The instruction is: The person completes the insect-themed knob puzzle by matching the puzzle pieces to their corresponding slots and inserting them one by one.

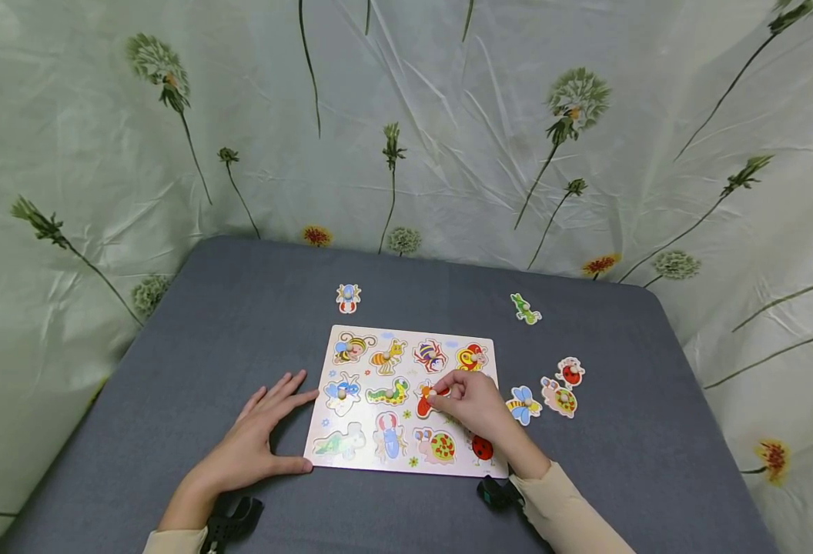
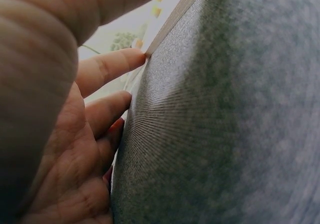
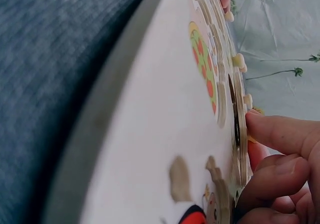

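Flower-printed cloth (image 1: 448, 177) rises behind the grey table (image 1: 254, 323) I watch from afar, where a puzzle board (image 1: 366, 414) lies. I see the left hand (image 1: 254, 431), fingers spread, touching its left edge; the right hand's (image 1: 477, 404) fingers pinch the red piece (image 1: 423, 406), partly beneath them in the middle row.

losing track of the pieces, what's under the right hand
Pinched by the right hand, a red piece partly shows, with the puzzle board beneath; the rest of the piece and the board under the hand are covered.
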### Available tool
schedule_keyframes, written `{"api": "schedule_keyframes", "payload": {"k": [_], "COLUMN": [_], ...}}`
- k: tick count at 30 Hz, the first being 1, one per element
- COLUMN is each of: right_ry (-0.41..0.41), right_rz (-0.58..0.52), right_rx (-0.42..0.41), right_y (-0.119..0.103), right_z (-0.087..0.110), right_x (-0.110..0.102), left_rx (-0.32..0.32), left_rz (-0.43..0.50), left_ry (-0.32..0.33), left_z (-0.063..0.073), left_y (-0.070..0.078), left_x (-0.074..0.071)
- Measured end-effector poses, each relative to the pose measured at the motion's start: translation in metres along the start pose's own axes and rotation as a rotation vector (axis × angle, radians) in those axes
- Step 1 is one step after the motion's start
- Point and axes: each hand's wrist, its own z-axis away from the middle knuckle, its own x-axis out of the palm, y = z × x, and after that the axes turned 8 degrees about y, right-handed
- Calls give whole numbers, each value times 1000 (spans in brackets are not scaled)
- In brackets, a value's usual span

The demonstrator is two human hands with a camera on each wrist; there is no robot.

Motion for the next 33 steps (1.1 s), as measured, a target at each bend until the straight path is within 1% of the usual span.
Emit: {"api": "schedule_keyframes", "payload": {"k": [7, 17, 24, 29, 31, 33], "right_ry": [-6, -7, -10, -59, -90, -103], "right_rz": [7, 10, 3, -3, -22, -35], "right_rx": [13, 5, 14, 10, 7, -12], "right_y": [1, 1, -1, 1, 2, 4], "right_z": [-1, 0, -1, -2, -4, -6], "right_x": [0, -1, -2, -7, -13, -21], "left_rx": [0, -2, 8, 13, 16, 18], "left_rz": [-6, -11, -6, -7, -6, -3], "left_ry": [-1, -2, 6, 8, 6, 6], "left_z": [0, 1, 0, 0, 0, -1], "left_y": [1, 0, 0, -1, -2, -2], "left_x": [-1, 0, 0, 0, 0, 0]}}
